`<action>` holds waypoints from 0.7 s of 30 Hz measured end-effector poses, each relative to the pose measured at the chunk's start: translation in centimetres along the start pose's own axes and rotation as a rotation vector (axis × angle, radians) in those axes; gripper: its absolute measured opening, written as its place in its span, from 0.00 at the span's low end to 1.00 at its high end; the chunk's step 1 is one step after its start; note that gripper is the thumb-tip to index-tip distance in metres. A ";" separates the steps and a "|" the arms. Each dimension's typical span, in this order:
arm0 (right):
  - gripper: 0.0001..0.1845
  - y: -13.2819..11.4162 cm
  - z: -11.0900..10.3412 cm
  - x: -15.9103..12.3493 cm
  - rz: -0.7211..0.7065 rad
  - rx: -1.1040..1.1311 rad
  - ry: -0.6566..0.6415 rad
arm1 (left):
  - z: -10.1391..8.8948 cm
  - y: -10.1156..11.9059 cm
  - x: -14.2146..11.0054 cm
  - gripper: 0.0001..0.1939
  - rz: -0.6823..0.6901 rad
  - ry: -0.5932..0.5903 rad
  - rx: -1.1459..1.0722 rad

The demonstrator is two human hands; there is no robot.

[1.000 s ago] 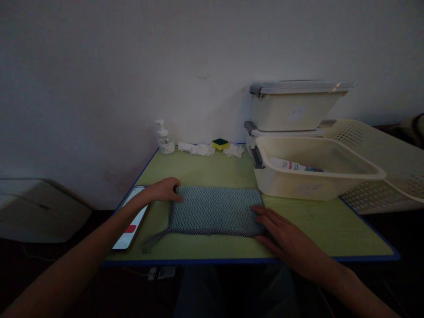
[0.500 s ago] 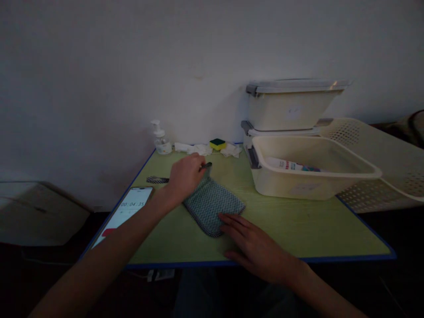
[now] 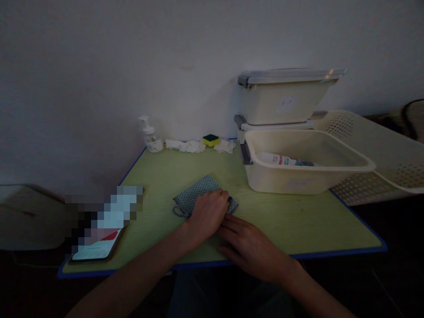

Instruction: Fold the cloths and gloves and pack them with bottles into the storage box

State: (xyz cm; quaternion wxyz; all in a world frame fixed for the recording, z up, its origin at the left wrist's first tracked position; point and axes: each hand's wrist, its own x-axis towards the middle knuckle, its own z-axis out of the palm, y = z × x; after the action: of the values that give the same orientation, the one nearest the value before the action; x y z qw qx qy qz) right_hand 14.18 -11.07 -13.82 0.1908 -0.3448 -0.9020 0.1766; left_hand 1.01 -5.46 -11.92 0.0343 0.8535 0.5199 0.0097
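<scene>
A blue-green textured cloth (image 3: pixel 195 190) with a black-and-white checked edge and a small loop lies folded over on the table. My left hand (image 3: pixel 210 212) is closed on its near side, with the fingers curled over the edge and the knuckles up. Just to the right and below, my right hand (image 3: pixel 243 238) rests low with its fingers stretched out. Its fingertips reach the cloth's near corner, close against my left hand, which partly hides that spot.
A phone (image 3: pixel 96 254), partly pixelated, lies at the table's left. Along the wall are a pump bottle (image 3: pixel 154 140), crumpled tissues (image 3: pixel 190 146) and a yellow-green sponge (image 3: pixel 211 140). At right stand an open cream bin (image 3: pixel 285 183) holding a tube, stacked lidded boxes (image 3: pixel 278 104) and a perforated basket (image 3: pixel 371 137).
My left hand has brought the cloth's far end toward me, folding it over beside my right hand. My right hand has hardly moved. The view has shifted slightly.
</scene>
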 end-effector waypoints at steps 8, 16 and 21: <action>0.09 4.3 -2.0 0.3 0.335 -0.089 0.268 | -0.2 -0.1 -0.9 0.11 0.053 -0.013 0.017; 0.05 5.2 -2.6 1.7 0.228 -0.288 0.091 | 0.4 -0.3 -2.1 0.16 0.067 -0.053 0.093; 0.09 5.9 -2.2 1.0 0.075 -0.377 0.136 | 1.2 -0.3 -2.2 0.16 0.082 -0.039 0.109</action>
State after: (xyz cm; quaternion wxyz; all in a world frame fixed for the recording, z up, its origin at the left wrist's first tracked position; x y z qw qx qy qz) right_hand 17.81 -5.81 -14.34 0.1766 -0.4187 -0.8907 -0.0124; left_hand -0.23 -7.34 -13.08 -0.0024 0.8747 0.4834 -0.0339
